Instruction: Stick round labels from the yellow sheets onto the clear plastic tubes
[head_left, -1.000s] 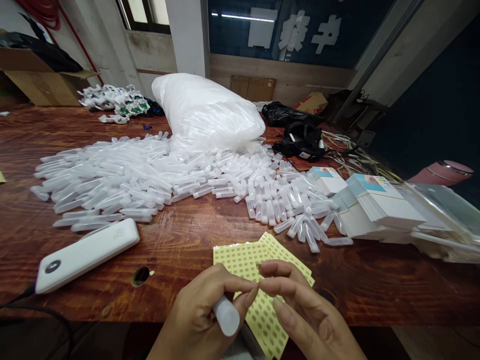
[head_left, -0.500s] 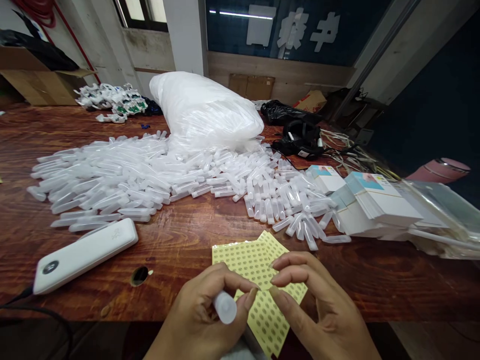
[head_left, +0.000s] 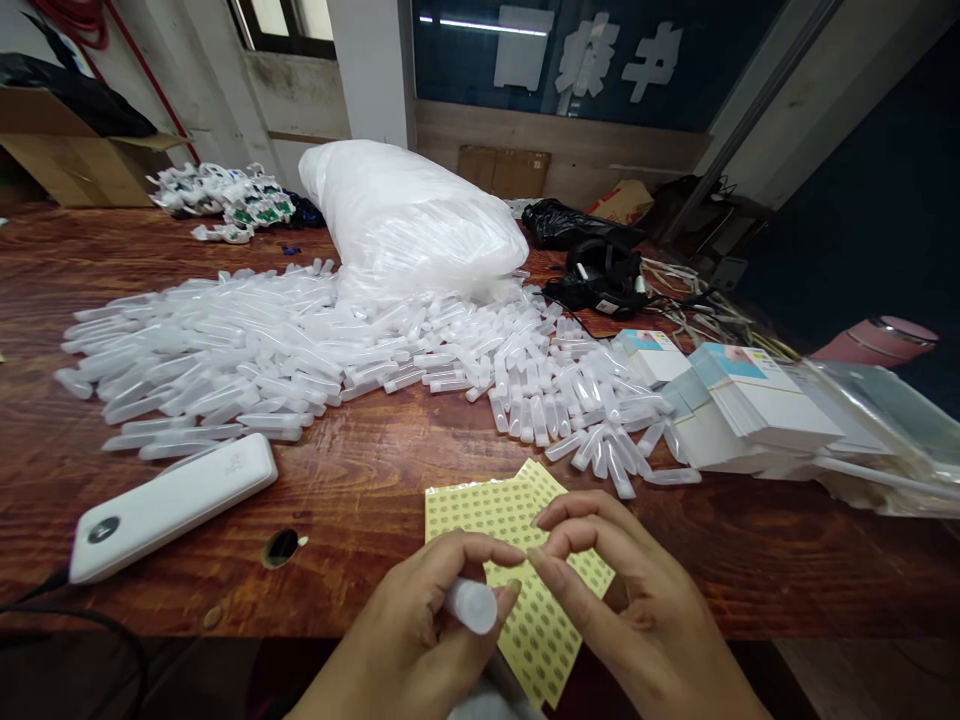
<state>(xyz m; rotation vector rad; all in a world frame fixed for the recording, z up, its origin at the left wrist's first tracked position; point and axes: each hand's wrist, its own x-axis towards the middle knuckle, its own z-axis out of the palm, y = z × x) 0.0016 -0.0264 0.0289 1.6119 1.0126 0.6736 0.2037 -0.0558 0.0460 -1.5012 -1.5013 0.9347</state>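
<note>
My left hand is closed round a small translucent plastic tube, its round end facing me. My right hand has its thumb and index finger bent together close to my left index fingertip. Whatever it pinches, if anything, is too small to make out. Beneath both hands lie yellow sticker sheets printed with rows of small dark ovals; they overlap and hang over the table's front edge. A wide pile of similar tubes spreads across the table beyond my hands.
A white power bank with a cable lies at left, near a round hole in the wooden table. Behind the pile stands a large white plastic bag. Banded card stacks and clear plastic bags sit at right, before a pink cup.
My left hand has shifted slightly right and turned a little with the tube. My right hand's thumb and index finger have drawn closer together, and its fingers are slightly higher.
</note>
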